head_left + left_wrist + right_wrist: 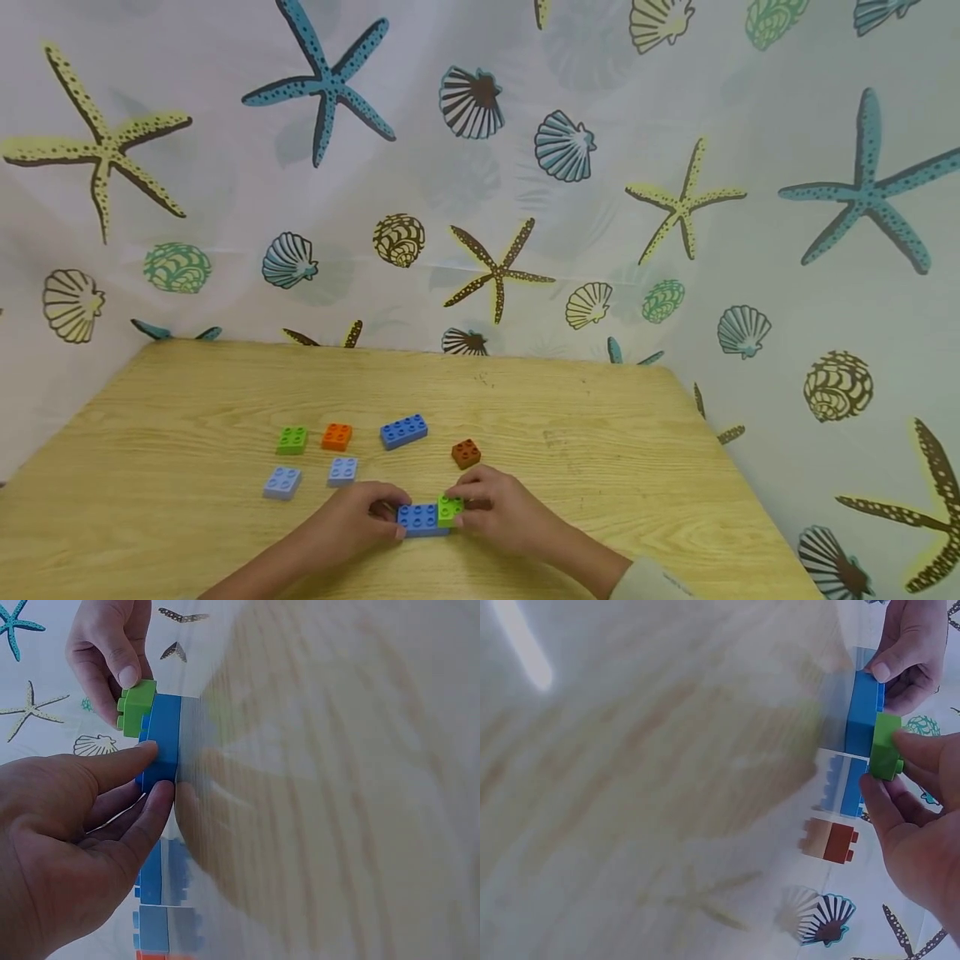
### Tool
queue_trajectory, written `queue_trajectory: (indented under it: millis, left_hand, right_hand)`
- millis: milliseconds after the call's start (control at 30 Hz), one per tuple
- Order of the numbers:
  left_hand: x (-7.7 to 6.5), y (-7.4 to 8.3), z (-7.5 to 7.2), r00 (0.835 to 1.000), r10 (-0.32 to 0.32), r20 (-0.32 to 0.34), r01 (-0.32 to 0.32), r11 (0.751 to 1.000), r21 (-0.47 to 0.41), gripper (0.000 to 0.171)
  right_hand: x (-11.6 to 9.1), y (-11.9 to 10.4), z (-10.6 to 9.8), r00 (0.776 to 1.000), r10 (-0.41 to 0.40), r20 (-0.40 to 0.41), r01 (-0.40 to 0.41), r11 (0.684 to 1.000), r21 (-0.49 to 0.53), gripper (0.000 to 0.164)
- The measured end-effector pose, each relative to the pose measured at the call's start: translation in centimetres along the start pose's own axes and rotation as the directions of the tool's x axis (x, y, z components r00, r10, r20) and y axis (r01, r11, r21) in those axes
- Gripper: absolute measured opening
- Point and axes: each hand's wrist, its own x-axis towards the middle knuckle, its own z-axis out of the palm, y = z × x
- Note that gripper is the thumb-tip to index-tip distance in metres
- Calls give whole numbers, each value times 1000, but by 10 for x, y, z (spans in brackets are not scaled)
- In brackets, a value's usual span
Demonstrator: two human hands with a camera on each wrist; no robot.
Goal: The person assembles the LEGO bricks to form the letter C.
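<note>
Long block: The long blue block [417,520] lies flat on the counter [600,450], between your two hands. It is bright blue with straight sides, and six round bumps show in two rows on its top.
Small block: The small green block [448,512] is at the right end of the long blue block, up on its bumpy side. It is bright lime green, short and boxy, with round bumps that face up. You can't tell if it is pushed all the way down.
Left hand: Your left hand [358,523] is clamped on the left end of the long blue block, with your thumb on the near side and your fingers on the far side.
Right hand: Your right hand [504,515] pinches the small green block between thumb and fingers.
Blocks behind: Past your hands you have a second blue block [403,432] with eight bumps, and a brown block [466,453] to the right of it.
Blocks to the left: You have an orange block [337,437] and another green block [292,440] side by side, a bit apart. Nearer to you sit two pale blue blocks [342,472].
Cloth: A white cloth [555,242] with starfish and shells hangs behind the counter.
</note>
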Motion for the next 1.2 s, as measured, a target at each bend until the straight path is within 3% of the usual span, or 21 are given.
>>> queue_trajectory:
  millis: [167,433,733,933,1200]
  left_hand:
    - [-1,-1,-1,1000,14,-1,-14,1000,1,34]
    - [0,1,-1,1000,6,-1,-6,1000,17,34]
    - [-6,-6,-6,1000,18,5,-18,999,-47,41]
    - [-20,-14,-26,999,-33,-19,31,995,-96,40]
    - [-40,-36,-66,998,-4,-70,-6,991,-132,48]
  right_hand:
    - [0,-3,-1,1000,23,3,-24,1000,16,31]
    - [3,-2,2,1000,27,-8,-25,976,216,32]
    - [3,0,3,999,37,-23,-31,968,248,29]
    - [3,-1,3,998,55,-14,-49,962,269,30]
    - [4,-3,3,998,58,-13,-53,966,253,30]
